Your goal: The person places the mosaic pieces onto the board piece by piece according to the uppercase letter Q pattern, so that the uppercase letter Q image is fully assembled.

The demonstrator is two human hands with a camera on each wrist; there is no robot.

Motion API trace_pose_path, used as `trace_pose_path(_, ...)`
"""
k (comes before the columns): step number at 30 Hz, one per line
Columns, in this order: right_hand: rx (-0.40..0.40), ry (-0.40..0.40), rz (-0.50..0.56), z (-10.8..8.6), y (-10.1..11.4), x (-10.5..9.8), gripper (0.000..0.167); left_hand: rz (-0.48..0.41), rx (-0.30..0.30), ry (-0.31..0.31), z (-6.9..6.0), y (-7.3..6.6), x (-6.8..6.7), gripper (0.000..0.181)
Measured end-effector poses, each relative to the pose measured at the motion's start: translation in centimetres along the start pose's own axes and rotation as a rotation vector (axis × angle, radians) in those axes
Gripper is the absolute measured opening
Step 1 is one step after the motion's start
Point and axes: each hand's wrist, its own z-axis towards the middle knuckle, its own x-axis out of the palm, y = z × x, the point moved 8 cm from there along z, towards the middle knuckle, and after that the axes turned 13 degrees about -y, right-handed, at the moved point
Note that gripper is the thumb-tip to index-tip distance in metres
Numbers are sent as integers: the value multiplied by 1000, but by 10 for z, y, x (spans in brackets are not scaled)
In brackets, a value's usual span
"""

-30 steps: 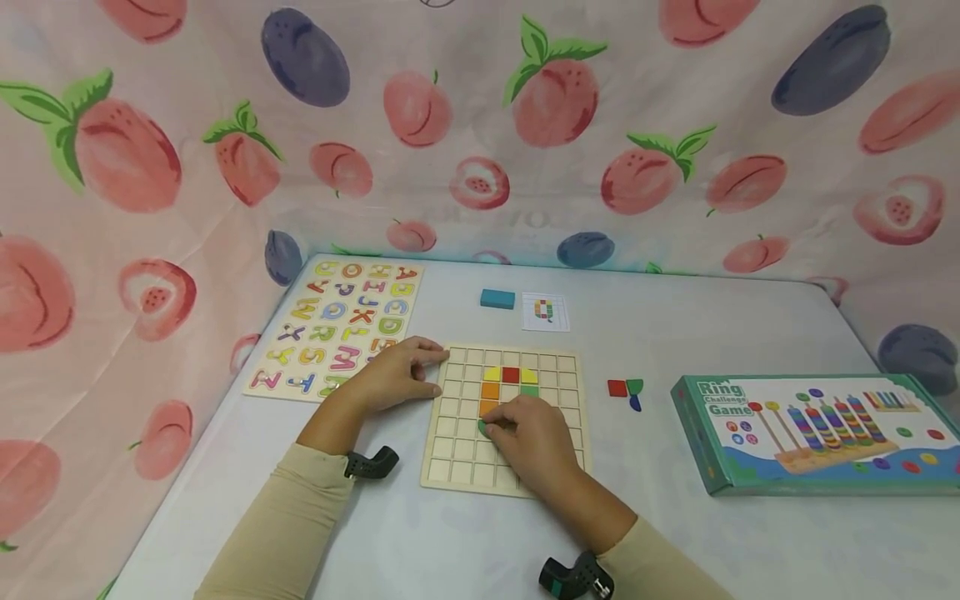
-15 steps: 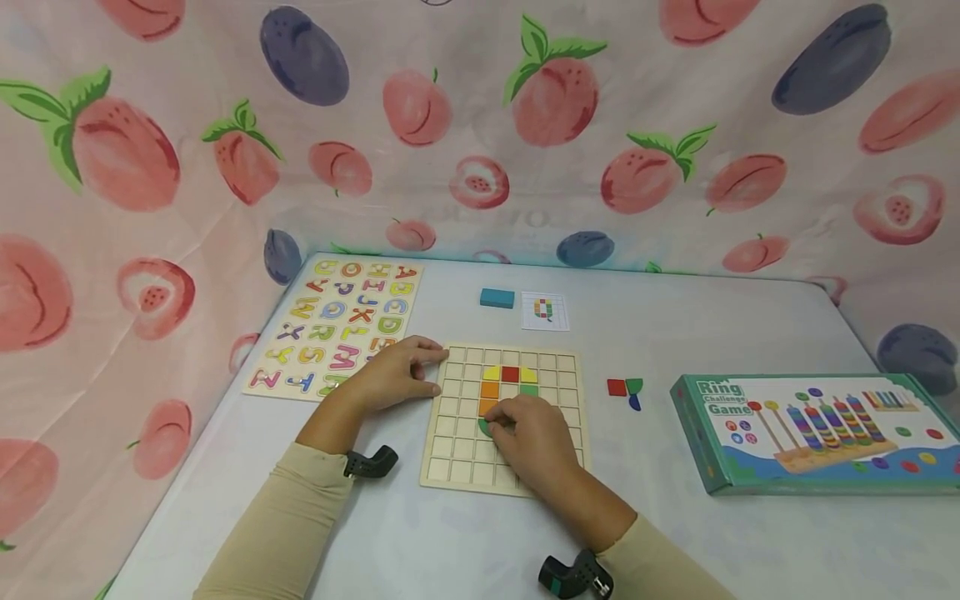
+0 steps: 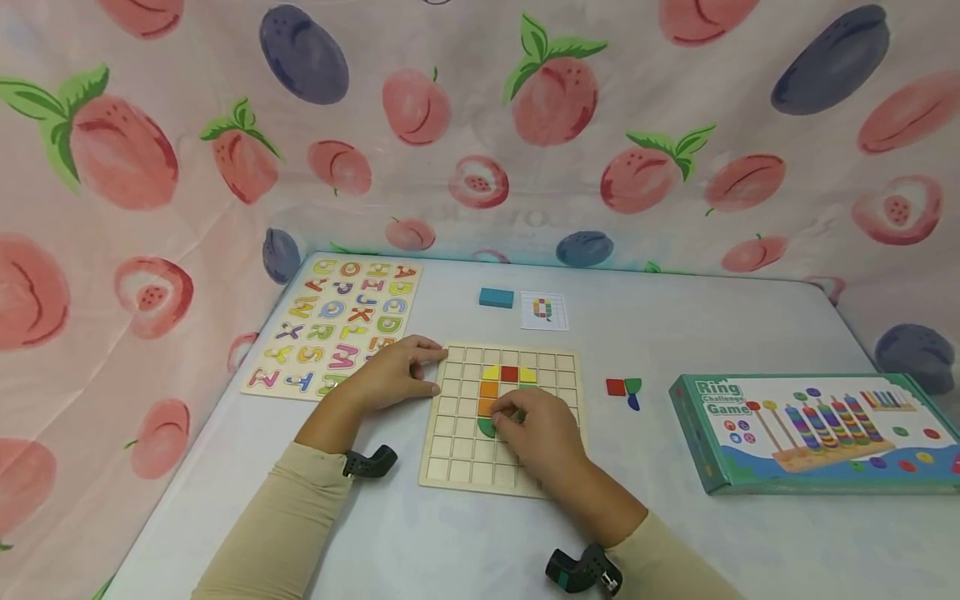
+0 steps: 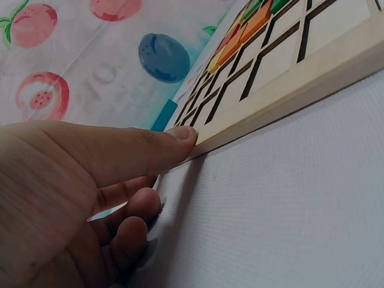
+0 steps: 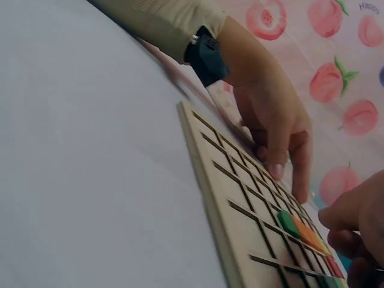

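My left hand [image 3: 393, 372] rests at the left edge of the wooden grid board [image 3: 452, 472]; its thumb [image 4: 174, 137] touches the rim in the left wrist view. My right hand [image 3: 542, 429] hovers low over the board, fingers loosely bent beside a green rounded piece [image 3: 486, 427] lying in a cell. Above that piece are orange squares [image 3: 488, 389], then yellow corner pieces [image 3: 491, 372] flanking a red square [image 3: 509, 374]. A green piece [image 3: 528, 386] under the right yellow one is partly hidden by my right hand. Some green also shows between the right fingers.
Right of the board lie a loose red square [image 3: 615, 387], a green piece [image 3: 633, 385] and a blue piece [image 3: 633, 402]. Behind it are a teal block [image 3: 497, 297] and a pattern card [image 3: 543, 312]. An alphabet board [image 3: 300, 375] is left, a Ring Challenge Game box [image 3: 817, 442] right.
My right fingers have come off the green rounded piece and shifted slightly right, so more of the piece shows. The left hand stays in place.
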Motion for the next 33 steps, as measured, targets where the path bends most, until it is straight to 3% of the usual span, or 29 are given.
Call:
trace_pose_path(6, 114, 56, 28, 9, -12, -9, 11, 0, -8, 3, -1, 2, 0, 61)
trace_pose_path(14, 223, 70, 50, 22, -49, -30, 20, -5, -5, 9, -1, 2, 1, 62)
trace_pose_path(26, 253, -135, -153, 26, -101, -83, 30, -8, 2, 3, 0, 3, 1, 61)
trace_pose_path(33, 259, -129, -291, 27, -110, -92, 37, -12, 0, 7, 0, 2, 2, 61)
